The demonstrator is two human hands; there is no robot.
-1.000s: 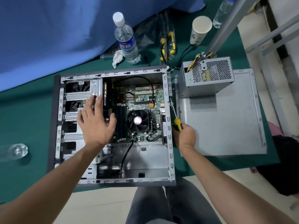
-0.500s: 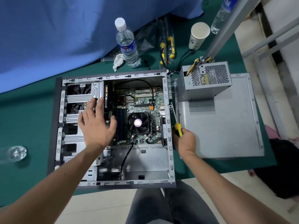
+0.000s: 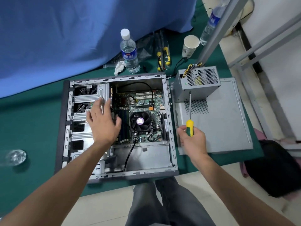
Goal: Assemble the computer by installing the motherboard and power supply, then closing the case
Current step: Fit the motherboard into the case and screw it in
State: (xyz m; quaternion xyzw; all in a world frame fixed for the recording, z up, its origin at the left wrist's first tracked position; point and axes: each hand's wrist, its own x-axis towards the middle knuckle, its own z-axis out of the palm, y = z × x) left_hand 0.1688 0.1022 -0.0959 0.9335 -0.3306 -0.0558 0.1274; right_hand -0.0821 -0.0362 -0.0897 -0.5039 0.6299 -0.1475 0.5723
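Observation:
The open computer case [image 3: 170, 128] lies flat on the green table. The motherboard [image 3: 146, 101] with its black CPU fan [image 3: 139, 121] sits inside it. My left hand [image 3: 103, 123] lies with spread fingers over the drive cage and the board's left edge. My right hand [image 3: 193, 141] grips a screwdriver [image 3: 189, 111] with a yellow and green handle, its shaft pointing away from me over the side panel. The grey power supply [image 3: 197, 85] stands outside the case, on the loose side panel [image 3: 224, 124] to the right.
A water bottle [image 3: 129, 53], a crumpled tissue [image 3: 119, 69], more screwdrivers [image 3: 162, 57] and a paper cup [image 3: 190, 45] stand behind the case. A second bottle [image 3: 210, 25] leans by a metal frame [image 3: 218, 30]. Clear glassware [image 3: 15, 156] lies at far left. A black bag [image 3: 276, 168] sits at right.
My right hand has lifted the screwdriver off the case's right rim and swung it right, over the side panel. My left hand has stayed on the drive cage.

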